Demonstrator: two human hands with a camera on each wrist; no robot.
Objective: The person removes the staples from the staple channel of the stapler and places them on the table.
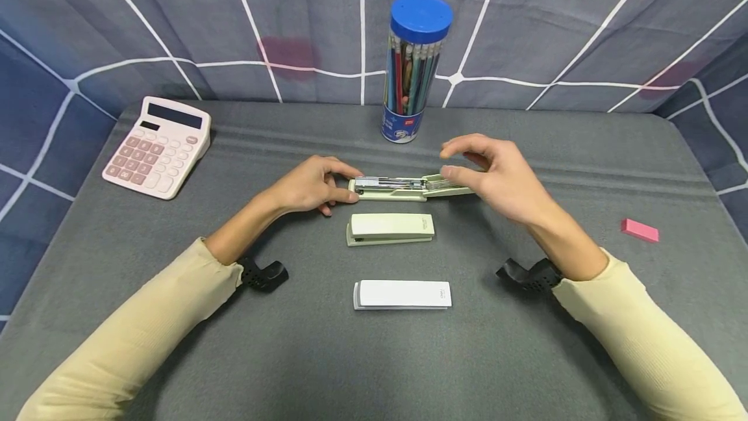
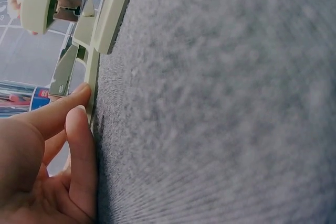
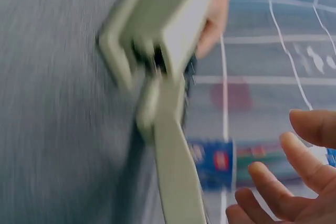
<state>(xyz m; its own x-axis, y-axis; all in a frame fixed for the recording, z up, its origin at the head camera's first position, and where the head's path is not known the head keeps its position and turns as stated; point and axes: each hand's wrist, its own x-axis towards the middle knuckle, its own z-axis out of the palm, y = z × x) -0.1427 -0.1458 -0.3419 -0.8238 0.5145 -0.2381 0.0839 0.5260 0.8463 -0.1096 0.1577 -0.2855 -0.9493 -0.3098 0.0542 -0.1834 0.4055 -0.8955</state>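
A pale green stapler (image 1: 391, 195) lies swung wide open on the table, its metal magazine showing and its top folded out to the right. My left hand (image 1: 312, 184) pinches its left end between thumb and fingers. By the folded-out top (image 3: 176, 166) hovers my right hand (image 1: 497, 177), its fingers spread and loosely bent; the right wrist view shows them apart from the stapler. Nearer to me is a second pale green stapler (image 1: 391, 229), closed. A white stapler (image 1: 403, 294), also closed, lies nearest.
Behind the hands stands a clear tub of pencils (image 1: 411, 76) with a blue lid. A pink and white calculator (image 1: 158, 148) is at the back left. Off to the right lies a pink eraser (image 1: 639, 230). A checked cloth (image 1: 327, 18) hangs along the back.
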